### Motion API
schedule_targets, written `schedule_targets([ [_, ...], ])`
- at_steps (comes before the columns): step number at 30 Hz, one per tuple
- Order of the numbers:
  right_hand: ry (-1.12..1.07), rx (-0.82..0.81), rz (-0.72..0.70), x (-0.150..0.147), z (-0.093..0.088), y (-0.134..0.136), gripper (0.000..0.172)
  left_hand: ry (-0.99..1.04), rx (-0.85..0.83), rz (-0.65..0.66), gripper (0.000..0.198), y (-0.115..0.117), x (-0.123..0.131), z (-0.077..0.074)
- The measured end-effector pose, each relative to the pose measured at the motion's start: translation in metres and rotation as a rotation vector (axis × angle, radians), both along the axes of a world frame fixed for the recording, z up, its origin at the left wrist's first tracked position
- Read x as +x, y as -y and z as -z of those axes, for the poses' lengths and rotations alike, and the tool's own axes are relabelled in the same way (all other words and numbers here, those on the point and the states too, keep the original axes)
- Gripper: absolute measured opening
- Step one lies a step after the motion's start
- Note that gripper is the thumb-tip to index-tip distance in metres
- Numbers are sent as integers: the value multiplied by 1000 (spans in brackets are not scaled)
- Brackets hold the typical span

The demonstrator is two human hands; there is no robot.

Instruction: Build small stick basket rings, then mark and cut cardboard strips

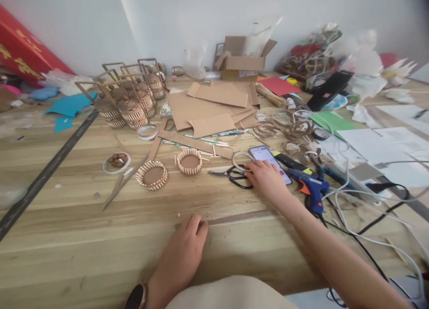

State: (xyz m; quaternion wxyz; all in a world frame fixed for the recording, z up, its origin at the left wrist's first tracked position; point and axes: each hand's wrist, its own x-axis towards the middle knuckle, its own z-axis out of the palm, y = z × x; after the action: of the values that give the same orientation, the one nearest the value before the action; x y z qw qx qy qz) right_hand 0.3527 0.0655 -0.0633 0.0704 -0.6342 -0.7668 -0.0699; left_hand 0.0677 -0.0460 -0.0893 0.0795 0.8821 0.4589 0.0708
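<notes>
Two loosely open, empty hands: left hand (182,255) on table (83,237), right hand (266,179) on phone (263,153), text illegible.

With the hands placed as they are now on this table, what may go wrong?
1. The right hand lies partly over the phone and touches the handles of the scissors; a careless grab might push the phone away.
2. The glue gun lies close to that forearm; if it is hot, the nozzle might burn skin.
3. Loose cables run beside the arm and could snag, dragging the gun.
</notes>
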Motion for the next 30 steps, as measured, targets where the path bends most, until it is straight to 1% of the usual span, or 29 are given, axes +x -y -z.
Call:
schedule_targets([
  [3, -10, 27, -17, -1, -1, -7, 23, 14, 4, 2, 37, 2, -1, 1],
  [5, -21, 58, -74, -6, -8, 0, 26, 38, 13, 19, 40, 2, -2, 1],
  [7, -41, 83, -215, -16, -15, 15, 28, 90, 49, 29, 41, 2, -3, 2],
  [9, -76, 98, -406, -30, -20, 36, 30, 169, 106, 22, 37, 2, -4, 3],
  [10, -98, 105, -478, -39, -21, 47, 30, 207, 127, 14, 33, 2, -4, 3],
  [11, -126, 119, -538, -47, -21, 57, 30, 240, 141, -1, 30, 2, -4, 3],
  [12, -148, 115, -565, -54, -21, 66, 29, 268, 149, -20, 28, 2, -4, 2],
  [14, -182, 112, -592, -66, -19, 81, 28, 302, 159, -61, 27, 1, -3, 0],
  [17, -210, 108, -605, -75, -15, 91, 27, 313, 205, -112, 28, 0, 0, -2],
  [22, -222, 128, -637, -81, -9, 94, 28, 299, 284, -140, 25, -1, 4, -5],
  [26, -201, 142, -662, -84, -6, 97, 29, 326, 238, -164, 26, -1, 5, -8],
  [28, -192, 138, -665, -84, -7, 98, 29, 320, 223, -161, 28, -1, 5, -9],
  [30, -174, 153, -644, -83, -10, 98, 25, 309, 231, -140, 29, 0, 3, -10],
])
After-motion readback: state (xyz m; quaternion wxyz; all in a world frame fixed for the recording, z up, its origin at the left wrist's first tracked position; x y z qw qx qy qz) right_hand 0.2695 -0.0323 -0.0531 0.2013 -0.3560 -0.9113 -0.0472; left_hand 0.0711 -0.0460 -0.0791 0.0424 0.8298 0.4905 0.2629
